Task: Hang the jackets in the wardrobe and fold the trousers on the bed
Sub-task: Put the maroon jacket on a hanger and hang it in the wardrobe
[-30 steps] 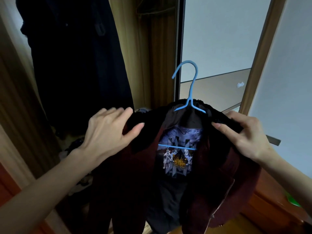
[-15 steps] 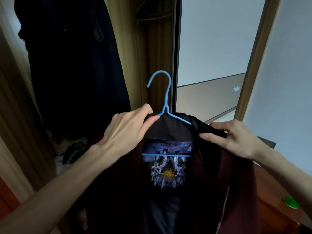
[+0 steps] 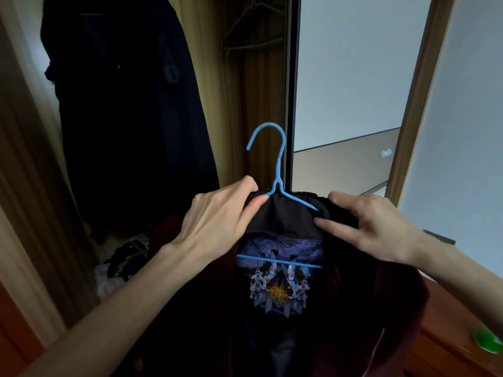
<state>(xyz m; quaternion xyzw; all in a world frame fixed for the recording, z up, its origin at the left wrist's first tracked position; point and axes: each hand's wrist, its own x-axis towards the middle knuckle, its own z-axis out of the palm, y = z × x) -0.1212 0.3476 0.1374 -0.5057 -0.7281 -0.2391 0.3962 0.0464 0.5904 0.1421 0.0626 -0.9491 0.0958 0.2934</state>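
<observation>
Two hands hold a dark maroon jacket [image 3: 381, 308] up in front of the open wardrobe [image 3: 217, 91]; the jacket sits on a blue hanger [image 3: 277, 170] whose hook stands upright above the collar, while its lower bar crosses a printed patch of lining [image 3: 275, 289] with a yellow sun at the centre. The left hand [image 3: 215, 224] grips the collar just left of the hanger's neck, fingers curled over the top edge and thumb pressed on the black lining; the right hand [image 3: 373, 227] pinches the collar on the right shoulder, fingers bent over the fabric and thumb pointing inward, touching the end of the hanger's right arm. Inside the wardrobe a long dark coat [image 3: 122, 104] hangs at the left; a bare hanger [image 3: 253, 34] hangs higher up to its right; a heap of clothes [image 3: 122, 262] lies on the wardrobe floor. A pale sliding door [image 3: 353, 77] stands behind the jacket; a green object [image 3: 487, 337] sits on a wooden surface at lower right.
</observation>
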